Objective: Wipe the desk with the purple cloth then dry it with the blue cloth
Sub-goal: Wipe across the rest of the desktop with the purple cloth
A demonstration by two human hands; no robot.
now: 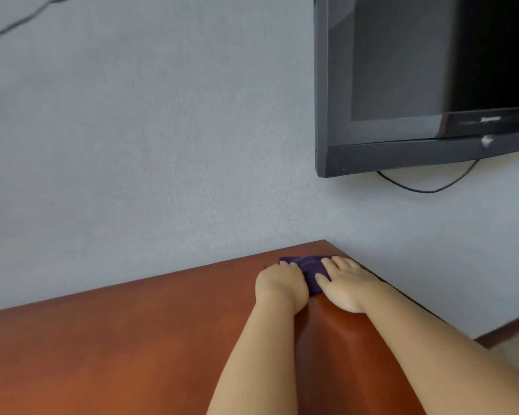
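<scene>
Wiping step underway. Purple cloth (307, 266) sits at the desk's (132, 339) far corner, one o'clock from me. Left hand (282, 284) and right hand (346, 283) press it flat, fingers fairly straight. Next: sweep back toward six o'clock. Blue cloth untouched.

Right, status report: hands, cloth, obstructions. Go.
Left hand and right hand both pressing purple cloth at desk's far corner by the wall. Fingers look flat. Blue cloth not clearly seen. Nothing in the way.
</scene>
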